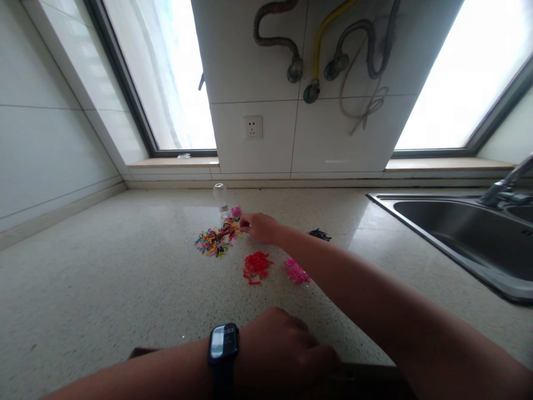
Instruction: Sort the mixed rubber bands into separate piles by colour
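My right hand (259, 226) reaches across the counter to a mixed-colour pile of small rubber bands (213, 242). Its fingertips are pinched together at the pile's right side; what lies between them is too small to make out. Closer to me are a heap of red rubber bands (257, 267) and a pink heap (296, 271), partly behind my forearm. Black bands (320, 234) lie beyond the forearm. My left hand (287, 347), below a dark smartwatch (224, 343) on the wrist, rests loosely curled at the counter's near edge, with nothing seen in it.
A clear bottle-like container (220, 195) stands behind the mixed pile, beside a small pink object (236, 211). A steel sink (449, 244) with a faucet (506, 186) is set into the counter (125, 278) at right. Hoses and a socket (252, 128) are on the wall.
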Available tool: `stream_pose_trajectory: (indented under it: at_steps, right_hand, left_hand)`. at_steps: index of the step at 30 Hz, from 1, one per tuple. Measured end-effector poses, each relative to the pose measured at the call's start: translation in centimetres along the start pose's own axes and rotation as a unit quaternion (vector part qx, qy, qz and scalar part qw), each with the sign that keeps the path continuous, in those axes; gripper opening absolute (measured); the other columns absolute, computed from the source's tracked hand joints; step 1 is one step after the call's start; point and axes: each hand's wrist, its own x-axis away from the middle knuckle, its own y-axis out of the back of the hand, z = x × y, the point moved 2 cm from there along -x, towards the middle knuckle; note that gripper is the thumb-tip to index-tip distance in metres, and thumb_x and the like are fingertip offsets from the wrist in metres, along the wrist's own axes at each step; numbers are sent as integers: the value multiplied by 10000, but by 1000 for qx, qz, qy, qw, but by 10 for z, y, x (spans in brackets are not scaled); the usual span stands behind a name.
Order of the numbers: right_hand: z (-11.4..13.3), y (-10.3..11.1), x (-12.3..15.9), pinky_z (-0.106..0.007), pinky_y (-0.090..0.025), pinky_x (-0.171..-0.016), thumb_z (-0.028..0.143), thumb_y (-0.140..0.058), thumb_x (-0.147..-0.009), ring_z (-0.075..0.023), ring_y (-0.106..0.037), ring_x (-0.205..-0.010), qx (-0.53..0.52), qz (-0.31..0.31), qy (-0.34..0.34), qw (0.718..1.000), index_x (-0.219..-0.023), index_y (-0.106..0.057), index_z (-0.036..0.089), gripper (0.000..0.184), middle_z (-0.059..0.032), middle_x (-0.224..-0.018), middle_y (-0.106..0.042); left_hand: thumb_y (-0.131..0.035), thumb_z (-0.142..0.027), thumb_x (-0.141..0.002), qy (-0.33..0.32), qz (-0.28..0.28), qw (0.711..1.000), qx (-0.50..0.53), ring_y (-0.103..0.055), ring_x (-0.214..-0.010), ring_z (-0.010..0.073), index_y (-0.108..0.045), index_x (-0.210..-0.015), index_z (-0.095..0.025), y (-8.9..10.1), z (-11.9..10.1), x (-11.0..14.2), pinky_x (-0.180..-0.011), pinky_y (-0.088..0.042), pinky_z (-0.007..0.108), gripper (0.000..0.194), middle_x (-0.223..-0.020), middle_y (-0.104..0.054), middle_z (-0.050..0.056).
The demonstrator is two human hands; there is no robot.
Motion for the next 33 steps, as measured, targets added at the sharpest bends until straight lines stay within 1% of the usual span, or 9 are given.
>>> stream_pose_trajectory:
  at_steps: [6, 9, 12, 15, 19, 22, 26, 28, 33]
  right_hand:
    - [3, 3, 4, -233, -356, -679, 276, -540, -960, -162, -640, -824, 14, 0, -16, 1000, -1040, -664, 218, 158, -51, -968, -741]
    - [2, 10, 9, -236, -335, -654, 277, -540, -957, -153, -609, -765, 2, -21, -12, 1000, -1014, -658, 210, 148, -39, -904, -727]
    - [-3, 23, 20, -232, -325, -640, 254, -554, -937, -135, -571, -711, -37, -50, -5, 998, -981, -644, 190, 119, -21, -837, -702]
    - [-13, 41, 38, -228, -331, -640, 214, -539, -922, -120, -543, -684, -96, -76, 0, 992, -965, -619, 166, 103, -12, -801, -680]
    - [-25, 68, 72, -242, -356, -643, 240, -525, -920, -122, -512, -675, -162, -120, -1, 979, -912, -576, 171, 86, -10, -788, -656]
    - [-31, 79, 101, -259, -392, -651, 266, -505, -938, -128, -518, -689, -219, -143, -7, 965, -910, -544, 191, 90, -20, -818, -658]
    - [-34, 82, 133, -263, -418, -626, 318, -499, -960, -121, -510, -668, -312, -182, -15, 932, -912, -514, 210, 119, -14, -809, -639]
    - [-34, 81, 144, -259, -412, -603, 343, -500, -966, -115, -500, -650, -338, -186, -22, 922, -908, -509, 216, 140, -6, -787, -627]
    - [-34, 78, 152, -255, -392, -565, 375, -500, -974, -105, -483, -613, -374, -182, -16, 909, -916, -495, 225, 161, 11, -753, -614]
  left_hand:
    - [-499, -380, -978, 2, -11, 1000, -9, -649, -633, 181, -576, -1084, -216, -3, 2, 0, -527, -384, 293, 210, -722, -688, -19]
    - [-502, -368, -978, 0, -12, 1000, -16, -653, -634, 179, -578, -1074, -212, -3, 2, 0, -524, -379, 299, 199, -721, -689, -19]
    - [-488, -373, -987, -4, -14, 1000, -14, -659, -635, 177, -572, -1107, -216, -2, 1, 0, -518, -371, 299, 215, -726, -695, -18]
    - [-475, -394, -995, -3, -14, 1000, -19, -661, -631, 176, -569, -1106, -220, -2, 1, 0, -503, -355, 298, 226, -716, -694, -17]
    - [-489, -381, -993, -7, -13, 999, -35, -649, -602, 166, -566, -1050, -214, -2, 1, -1, -474, -321, 293, 193, -687, -681, -23]
    - [-495, -368, -991, -7, -14, 999, -44, -636, -586, 152, -557, -1025, -213, -2, 1, -2, -463, -311, 286, 171, -674, -670, -34]
    - [-480, -335, -1004, -9, -13, 998, -57, -610, -555, 137, -545, -985, -205, 2, -2, -4, -458, -320, 284, 146, -643, -647, -41]
    - [-482, -322, -1009, -9, -6, 998, -57, -612, -561, 136, -546, -1001, -205, 4, -3, -5, -453, -329, 285, 134, -652, -651, -39]
    - [-525, -317, -990, -2, 3, 998, -57, -620, -562, 139, -551, -992, -204, 4, -4, -6, -451, -370, 289, 117, -658, -655, -40]
